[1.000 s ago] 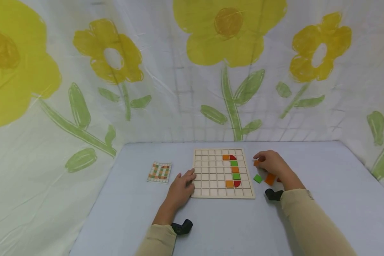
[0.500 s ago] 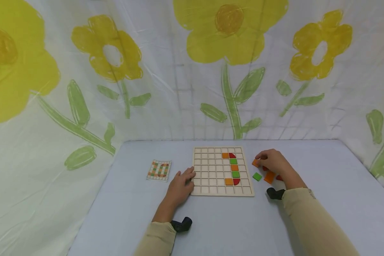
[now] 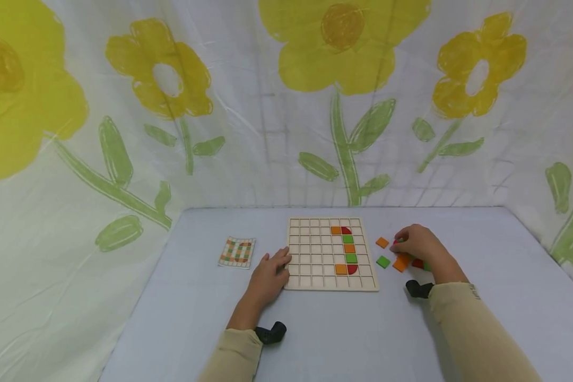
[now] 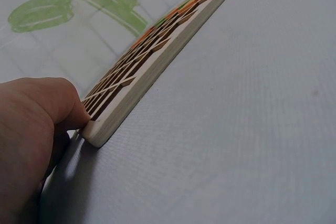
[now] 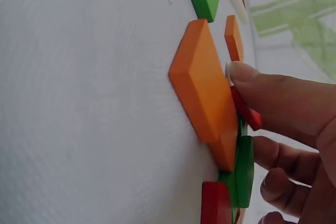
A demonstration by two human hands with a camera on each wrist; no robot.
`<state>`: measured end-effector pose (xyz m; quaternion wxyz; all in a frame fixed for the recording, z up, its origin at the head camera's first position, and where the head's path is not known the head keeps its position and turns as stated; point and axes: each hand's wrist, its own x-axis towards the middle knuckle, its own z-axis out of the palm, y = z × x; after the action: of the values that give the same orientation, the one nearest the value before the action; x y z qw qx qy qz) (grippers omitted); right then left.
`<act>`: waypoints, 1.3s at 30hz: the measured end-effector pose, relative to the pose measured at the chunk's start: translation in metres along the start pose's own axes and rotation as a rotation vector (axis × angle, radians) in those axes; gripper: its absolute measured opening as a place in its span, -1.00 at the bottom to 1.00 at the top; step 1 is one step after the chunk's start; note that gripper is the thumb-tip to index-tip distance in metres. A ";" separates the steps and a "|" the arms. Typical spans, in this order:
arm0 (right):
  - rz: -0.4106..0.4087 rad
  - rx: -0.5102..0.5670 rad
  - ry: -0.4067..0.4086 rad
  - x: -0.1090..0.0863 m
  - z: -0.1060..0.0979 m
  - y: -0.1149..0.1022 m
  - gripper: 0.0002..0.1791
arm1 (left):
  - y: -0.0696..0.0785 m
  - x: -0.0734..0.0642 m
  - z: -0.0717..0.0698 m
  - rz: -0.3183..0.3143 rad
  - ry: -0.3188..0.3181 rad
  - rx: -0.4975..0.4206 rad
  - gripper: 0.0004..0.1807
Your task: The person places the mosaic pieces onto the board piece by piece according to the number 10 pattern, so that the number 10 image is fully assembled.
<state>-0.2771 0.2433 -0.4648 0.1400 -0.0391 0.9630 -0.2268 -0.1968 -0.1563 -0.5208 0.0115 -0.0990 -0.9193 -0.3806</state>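
Note:
My left hand point(image 3: 269, 278) rests at the left edge of a pale wooden grid board point(image 3: 310, 259); in the left wrist view a fingertip touches the board's corner. Orange, green and red tiles form a bracket shape on the board's right half. Right of the board, my right hand point(image 3: 422, 246) is over loose tiles. In the right wrist view, its thumb and a finger pinch a red tile point(image 5: 248, 111) with a curved side. Beside it lie overlapping orange tiles point(image 5: 202, 87), a green tile point(image 5: 245, 171) and another red tile point(image 5: 215, 203).
Left of the board lies a small pattern card point(image 3: 236, 253) with a coloured grid. A lone orange tile point(image 3: 382, 242) and a green tile point(image 3: 383, 261) sit between board and pile. A flower-printed curtain point(image 3: 248, 132) hangs behind the table point(image 3: 334, 339).
My right hand has left the single orange tile and shifted right to a red tile in the pile. My left hand keeps its place at the board.

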 end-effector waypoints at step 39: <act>-0.190 0.173 0.065 0.065 0.063 -0.132 -0.80 | 0.003 -0.003 -0.003 -0.008 -0.009 -0.023 -0.57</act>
<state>-0.3193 0.0891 -0.4761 0.0893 -0.1107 0.9358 -0.3226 -0.1929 -0.1564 -0.5168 0.0045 -0.0974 -0.9152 -0.3909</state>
